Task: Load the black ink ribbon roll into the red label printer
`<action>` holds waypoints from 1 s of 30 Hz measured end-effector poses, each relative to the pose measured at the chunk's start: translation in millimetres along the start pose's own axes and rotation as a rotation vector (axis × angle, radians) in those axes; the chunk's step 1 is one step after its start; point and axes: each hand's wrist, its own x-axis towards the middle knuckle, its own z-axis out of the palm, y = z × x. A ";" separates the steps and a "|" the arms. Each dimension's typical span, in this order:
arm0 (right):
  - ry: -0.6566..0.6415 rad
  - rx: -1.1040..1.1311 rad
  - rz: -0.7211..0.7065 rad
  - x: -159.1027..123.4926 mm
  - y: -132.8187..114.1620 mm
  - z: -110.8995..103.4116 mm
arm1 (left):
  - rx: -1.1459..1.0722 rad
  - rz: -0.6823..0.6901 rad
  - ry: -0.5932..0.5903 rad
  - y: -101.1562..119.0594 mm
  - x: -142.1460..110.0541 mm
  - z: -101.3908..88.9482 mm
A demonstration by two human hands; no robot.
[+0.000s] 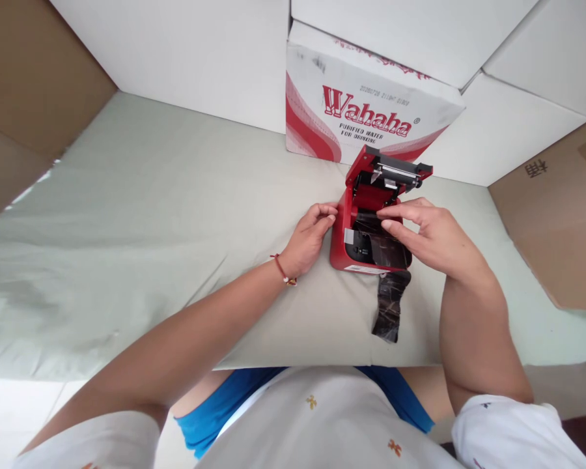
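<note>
A small red label printer sits on the cloth-covered table with its lid raised. Black ribbon lies across the printer's inside, and a loose crinkled strip of it hangs out over the front onto the cloth. My left hand, its fingers curled, holds the printer's left side at the fingertips. Reaching in from the right, my right hand has its thumb and fingertips closed at the ribbon roll under the raised lid. Part of the printer's right side is hidden behind that hand.
A white and red water carton stands directly behind the printer, against white boxes. Brown cardboard boxes flank the table, one at left and one at right. Pale green cloth covers the tabletop up to its front edge.
</note>
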 end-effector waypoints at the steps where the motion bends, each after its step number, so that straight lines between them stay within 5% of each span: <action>1: -0.019 0.011 -0.011 0.0 0.3 -0.3 | 0.000 0.003 -0.001 -0.8 0.2 -0.1; 8: -0.180 -0.092 -0.029 8.3 -8.8 11.3 | 0.302 0.164 0.063 2.0 -8.9 2.2; 12: -0.133 -0.114 0.039 9.0 -13.5 17.1 | 0.613 0.554 0.094 13.2 -26.9 4.3; 17: -0.082 -0.066 0.075 7.6 -8.4 21.5 | 0.829 0.972 -0.180 12.2 -45.1 6.6; 20: -0.056 -0.017 0.038 5.1 -3.7 23.7 | 0.860 1.034 -0.275 8.4 -48.3 8.3; 30: 0.001 0.075 0.031 0.6 2.1 25.2 | 0.979 0.974 -0.164 14.2 -49.4 6.0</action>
